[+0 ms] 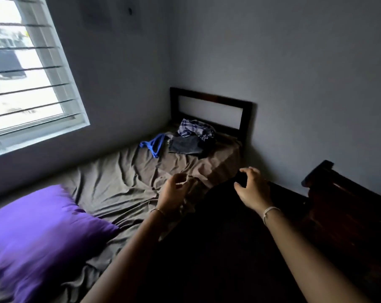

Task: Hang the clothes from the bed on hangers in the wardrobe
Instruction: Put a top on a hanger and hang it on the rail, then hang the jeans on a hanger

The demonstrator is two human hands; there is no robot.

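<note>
White cord (270,212) circles the wrist behind the right hand (250,190), which hangs in the air with fingers spread and lightly curved, holding nothing. Near it the left hand (174,193) is also raised and empty, its fingers loosely curled. Both hover over the near edge of the rumpled grey-brown sheet (119,171). Farther along the mattress, by the dark wooden bed frame (211,98), lie the clothes: a blue-and-white checked shirt (195,127) crumpled on top of a folded dark grey garment (185,145). Blue hangers (153,144) lie on the sheet just left of that pile. A purple pillow (43,232) sits at the near left, below the barred window (27,68). Dark wooden furniture (349,206) stands on the right.
</note>
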